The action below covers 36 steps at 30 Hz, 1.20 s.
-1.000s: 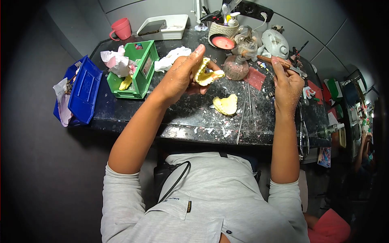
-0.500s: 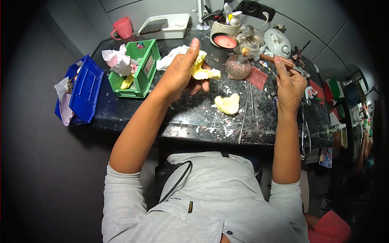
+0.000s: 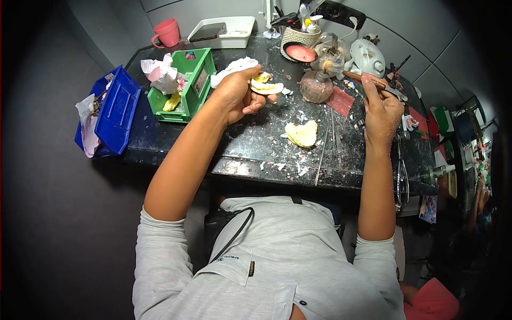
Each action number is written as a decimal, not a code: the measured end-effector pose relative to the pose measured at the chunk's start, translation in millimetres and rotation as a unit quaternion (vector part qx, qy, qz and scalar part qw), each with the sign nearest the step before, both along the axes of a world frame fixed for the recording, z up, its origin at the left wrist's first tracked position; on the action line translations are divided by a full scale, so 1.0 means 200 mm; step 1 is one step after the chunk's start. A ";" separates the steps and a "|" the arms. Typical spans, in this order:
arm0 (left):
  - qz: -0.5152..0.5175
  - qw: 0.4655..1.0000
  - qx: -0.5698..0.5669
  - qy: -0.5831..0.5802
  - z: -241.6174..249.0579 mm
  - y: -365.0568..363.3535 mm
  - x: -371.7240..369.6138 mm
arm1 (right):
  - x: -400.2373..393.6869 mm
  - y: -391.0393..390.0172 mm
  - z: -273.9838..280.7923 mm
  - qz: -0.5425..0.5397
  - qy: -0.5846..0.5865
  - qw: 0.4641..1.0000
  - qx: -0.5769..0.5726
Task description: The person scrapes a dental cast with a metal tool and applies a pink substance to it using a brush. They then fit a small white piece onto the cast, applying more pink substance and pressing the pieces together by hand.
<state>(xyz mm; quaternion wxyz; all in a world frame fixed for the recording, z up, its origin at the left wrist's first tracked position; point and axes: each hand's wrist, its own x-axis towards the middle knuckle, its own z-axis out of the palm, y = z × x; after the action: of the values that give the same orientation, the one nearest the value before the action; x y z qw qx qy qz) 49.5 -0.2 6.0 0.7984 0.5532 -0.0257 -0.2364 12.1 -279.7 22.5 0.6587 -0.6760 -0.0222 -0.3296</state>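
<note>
The yellow dental cast (image 3: 266, 88) is in my left hand (image 3: 239, 96), above the bench, my thumb over it and my fingers curled beneath. My right hand (image 3: 381, 112) is closed on a wooden-handled tool (image 3: 354, 76). Nearest me, pale scraps (image 3: 302, 171) litter the front of the black bench (image 3: 250, 134). Slim metal instruments (image 3: 323, 149) lie between my hands, just beside a second yellow cast (image 3: 302, 134). Past these, a pink sheet (image 3: 341, 101) and a glass burner (image 3: 316, 89) take up more of that gap. Off to my left are a blue bin (image 3: 120, 112) and a green bin (image 3: 201, 88) with crumpled paper (image 3: 161, 74) in it; white tissue (image 3: 234, 67) lies just behind my left hand. Farthest back are a patterned pot (image 3: 301, 37), a white tray (image 3: 240, 44) holding a phone (image 3: 207, 32), and a red mug (image 3: 168, 33).
</note>
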 end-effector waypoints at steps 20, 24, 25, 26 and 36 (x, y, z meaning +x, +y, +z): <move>0.098 0.994 -0.051 -0.015 -0.04 0.02 0.04 | 0.01 0.00 -0.01 -0.006 0.007 1.000 -0.012; 0.103 0.993 -0.055 -0.022 -0.05 0.02 0.04 | 0.01 -0.01 -0.01 -0.008 0.007 1.000 -0.016; 0.103 0.993 -0.056 -0.022 -0.05 0.02 0.04 | 0.01 0.00 -0.01 -0.008 0.007 1.000 -0.017; 0.099 0.993 -0.052 -0.028 -0.05 0.02 0.04 | 0.01 0.00 0.00 -0.002 0.004 1.000 -0.010; 0.097 0.993 -0.049 -0.044 -0.05 0.02 0.05 | 0.00 0.01 0.00 0.000 0.007 1.000 0.007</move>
<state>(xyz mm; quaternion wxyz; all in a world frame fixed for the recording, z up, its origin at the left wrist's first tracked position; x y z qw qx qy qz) 59.2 3.4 -3.9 0.8416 0.5235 -0.0185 -0.1319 12.0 -277.6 23.4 0.6637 -0.6734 -0.0155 -0.3254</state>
